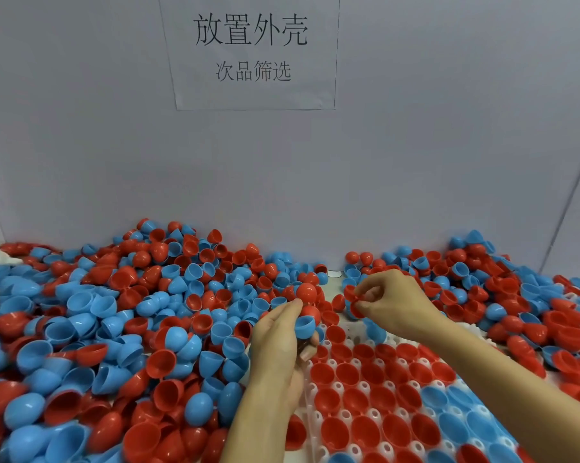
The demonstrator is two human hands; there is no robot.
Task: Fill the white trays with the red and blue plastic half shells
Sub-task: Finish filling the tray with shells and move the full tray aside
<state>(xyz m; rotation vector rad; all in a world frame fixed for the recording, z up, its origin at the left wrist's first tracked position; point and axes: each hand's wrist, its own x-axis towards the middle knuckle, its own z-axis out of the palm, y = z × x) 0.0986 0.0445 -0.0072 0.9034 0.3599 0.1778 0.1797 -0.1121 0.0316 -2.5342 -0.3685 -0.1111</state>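
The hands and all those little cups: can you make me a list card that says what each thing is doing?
left hand: holds a bunch of shells, a blue shell and red ones showing
right hand: pinches a red shell
tray: white, many pockets filled with red and blue shells, open side up
pile: loose red and blue shells heaped left, behind and right of the tray
sign: paper with printed writing on the grey wall

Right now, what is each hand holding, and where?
Left hand cups several shells, a blue shell foremost. Right hand pinches a red shell by its rim.
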